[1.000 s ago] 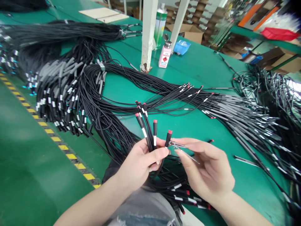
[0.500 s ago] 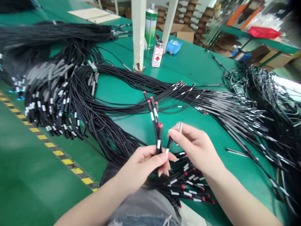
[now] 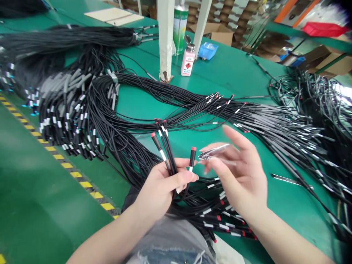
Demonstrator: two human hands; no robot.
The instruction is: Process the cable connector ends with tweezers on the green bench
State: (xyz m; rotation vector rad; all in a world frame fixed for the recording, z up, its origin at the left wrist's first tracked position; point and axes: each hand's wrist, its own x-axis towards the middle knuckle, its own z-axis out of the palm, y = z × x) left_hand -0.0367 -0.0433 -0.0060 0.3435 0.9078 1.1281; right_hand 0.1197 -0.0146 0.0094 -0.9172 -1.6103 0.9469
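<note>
At lower centre, the left hand [image 3: 162, 183] clamps thin red-tipped black cables [image 3: 171, 156] while the right hand [image 3: 247, 178] (1 finger lifted) grips a silver metal clipper [image 3: 211, 152], seemingly for clipping, which next calls for careful alignment.

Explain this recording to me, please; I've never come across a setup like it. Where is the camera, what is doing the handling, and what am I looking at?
There is no machine here: a person works with two bare hands. The single view comes from a camera worn on the head, looking forward and down, so the forearms enter from the bottom.

The left hand grips several black cables with red tips pointing up. The right hand holds a small metal tool, slightly blurred, resembling a nail clipper.

On the green table lie a long cable bundle and a slim metal piece. Further back stand a pink bottle and a green-and-white can.
</note>
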